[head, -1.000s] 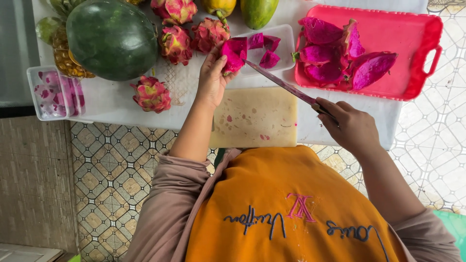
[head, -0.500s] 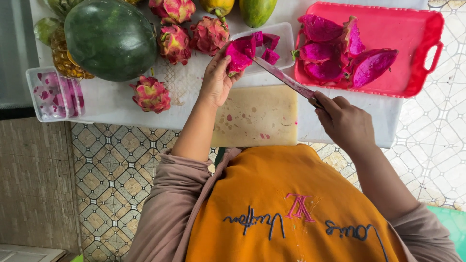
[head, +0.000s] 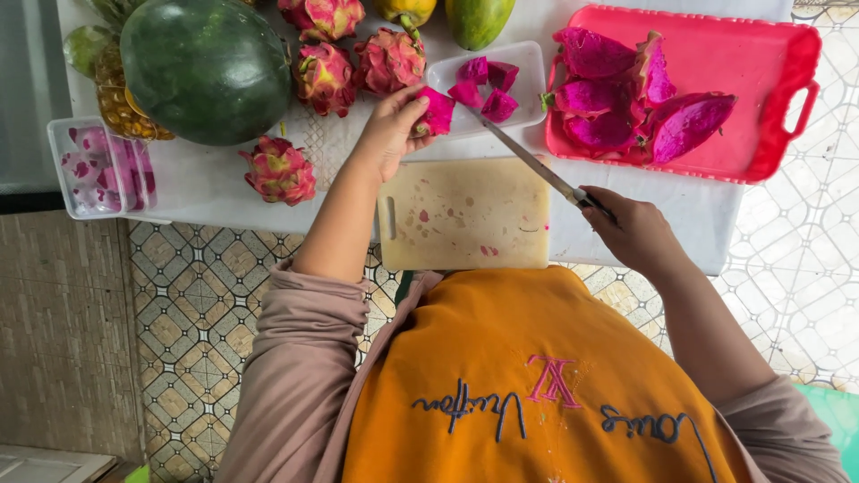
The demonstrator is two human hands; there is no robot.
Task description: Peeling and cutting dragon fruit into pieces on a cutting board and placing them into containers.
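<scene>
Left hand (head: 390, 132) grip clamped on magenta fruit chunk (head: 436, 113), right hand (head: 637, 231) grip clamped on knife (head: 528, 163)

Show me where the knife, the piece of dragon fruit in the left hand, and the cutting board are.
knife (head: 523, 156), head view, middle of the blade.
piece of dragon fruit (head: 438, 112), head view, magenta flesh beside the fingers.
cutting board (head: 465, 215), head view, bare centre.
</scene>
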